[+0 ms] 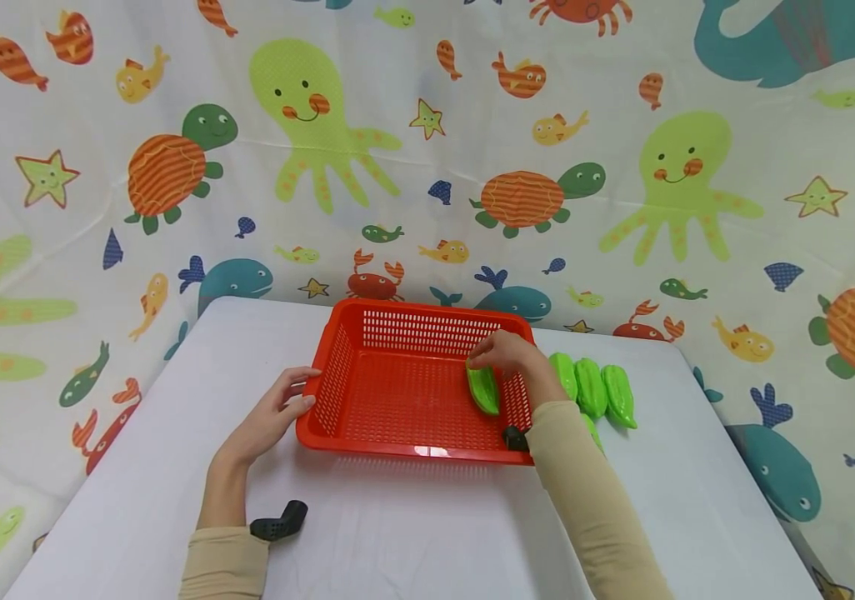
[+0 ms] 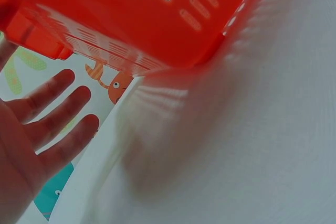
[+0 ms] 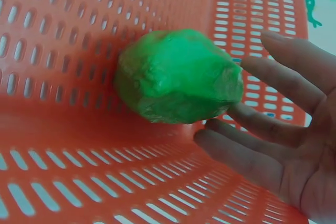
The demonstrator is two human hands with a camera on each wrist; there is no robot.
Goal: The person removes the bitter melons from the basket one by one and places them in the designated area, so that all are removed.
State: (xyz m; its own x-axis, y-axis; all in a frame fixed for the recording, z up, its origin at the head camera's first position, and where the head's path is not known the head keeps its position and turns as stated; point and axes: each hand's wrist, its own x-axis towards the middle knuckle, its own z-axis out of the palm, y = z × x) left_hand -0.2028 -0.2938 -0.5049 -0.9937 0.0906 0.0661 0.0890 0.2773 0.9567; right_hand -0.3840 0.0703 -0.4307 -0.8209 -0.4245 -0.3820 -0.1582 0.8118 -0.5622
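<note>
A shallow red plastic basket (image 1: 427, 454) with slotted walls stands on the white table. Inside, toward its right side, lies a glossy green star fruit (image 1: 483, 390) with lengthwise ridges. My right hand (image 1: 506, 352) is over that side of the basket, fingers extended and spread, fingertips right at one end of the star fruit (image 3: 178, 77) in the right wrist view. At the basket's left rim is my left hand (image 1: 273, 417), its fingertips close against the edge. The left wrist view shows those fingers (image 2: 63, 140) loosely spread beside the basket wall.
To the right of the basket, several more green star fruits (image 1: 591, 387) lie together on the table (image 1: 697, 500), partly behind my right forearm. A patterned sea-animal cloth (image 1: 427, 167) hangs behind the table. Small black cameras (image 1: 281, 522) sit at both wrists.
</note>
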